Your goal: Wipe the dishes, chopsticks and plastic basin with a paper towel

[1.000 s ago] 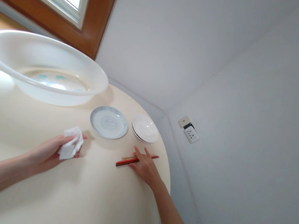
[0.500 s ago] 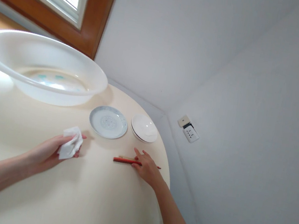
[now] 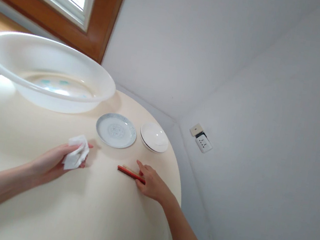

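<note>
A crumpled white tissue [image 3: 76,154] is gripped in my left hand [image 3: 56,160], over the middle of the table. My right hand [image 3: 152,182] pinches red chopsticks [image 3: 130,173] near the table's right side, index finger extended. Their thick ends point left, and a thin pale stick [image 3: 129,168] lies alongside; the far ends are hidden under my palm. Beyond my right hand stand stacked white bowls [image 3: 154,137]. Left of these lies a pale blue-grey plate [image 3: 116,130] with a patterned centre.
A large translucent white basin [image 3: 59,97] occupies the back left of the round cream table [image 3: 77,212]. The table's curved edge runs close to my right forearm. White walls meet behind it, with a socket [image 3: 204,143] on the right one. A wood-framed window is at upper left.
My right hand has closed on the chopsticks and shifted slightly left and toward me. The chopsticks have turned, now slanting down to the right. My left hand has barely moved.
</note>
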`<state>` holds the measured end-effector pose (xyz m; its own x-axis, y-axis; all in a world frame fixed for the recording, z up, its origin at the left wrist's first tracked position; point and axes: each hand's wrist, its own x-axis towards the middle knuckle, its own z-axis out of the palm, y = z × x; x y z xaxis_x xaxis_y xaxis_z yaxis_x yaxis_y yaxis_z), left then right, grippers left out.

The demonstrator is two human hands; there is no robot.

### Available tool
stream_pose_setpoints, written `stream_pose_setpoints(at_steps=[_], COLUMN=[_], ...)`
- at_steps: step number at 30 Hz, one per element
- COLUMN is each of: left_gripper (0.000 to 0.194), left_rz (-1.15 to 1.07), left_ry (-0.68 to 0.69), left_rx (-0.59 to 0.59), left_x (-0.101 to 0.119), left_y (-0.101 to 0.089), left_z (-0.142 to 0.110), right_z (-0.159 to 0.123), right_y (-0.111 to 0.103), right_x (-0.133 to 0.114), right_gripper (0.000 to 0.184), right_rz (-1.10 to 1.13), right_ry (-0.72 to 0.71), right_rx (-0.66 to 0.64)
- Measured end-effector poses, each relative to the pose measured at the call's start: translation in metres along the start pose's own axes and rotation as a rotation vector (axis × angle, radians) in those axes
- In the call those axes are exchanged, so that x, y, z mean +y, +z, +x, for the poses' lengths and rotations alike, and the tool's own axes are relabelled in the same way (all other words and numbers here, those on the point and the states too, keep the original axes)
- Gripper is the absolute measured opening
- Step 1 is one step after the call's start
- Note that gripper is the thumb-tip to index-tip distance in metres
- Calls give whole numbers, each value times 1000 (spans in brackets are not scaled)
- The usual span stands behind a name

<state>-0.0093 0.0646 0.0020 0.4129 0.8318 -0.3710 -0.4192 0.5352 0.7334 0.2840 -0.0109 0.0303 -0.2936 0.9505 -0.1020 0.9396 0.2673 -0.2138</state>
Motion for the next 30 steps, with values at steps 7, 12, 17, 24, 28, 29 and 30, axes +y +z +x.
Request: stream_pose_setpoints(at_steps=[7, 12, 17, 24, 28, 29, 30], left_gripper=[12, 15, 17, 17, 16, 16, 17], left_rz=[-5, -20, -24, -39, -55, -56, -56], left_ry=[-4, 4, -5, -9, -10, -13, -15], left_rx=[15, 31, 45, 25, 30, 31, 31], left_x=[2, 1, 2, 1, 0, 0, 1], left_y=[3, 3, 5, 4, 3, 3, 3], left_z=[-2, 0, -1, 0, 2, 1, 1], right_z=[6, 9, 12, 11, 7, 6, 6], right_y=[3, 5, 5, 6, 13, 14, 14], right_x=[-8, -12, -14, -19, -23, -23, -24], right_gripper=[67, 65, 53, 52, 57, 59, 61], right_rz=[-35, -53, -96, -116, -239, -266, -282], right_ry=[71, 60, 81, 124, 118, 116, 122], right_rx=[-84, -99, -147, -177, -138, -137, -140])
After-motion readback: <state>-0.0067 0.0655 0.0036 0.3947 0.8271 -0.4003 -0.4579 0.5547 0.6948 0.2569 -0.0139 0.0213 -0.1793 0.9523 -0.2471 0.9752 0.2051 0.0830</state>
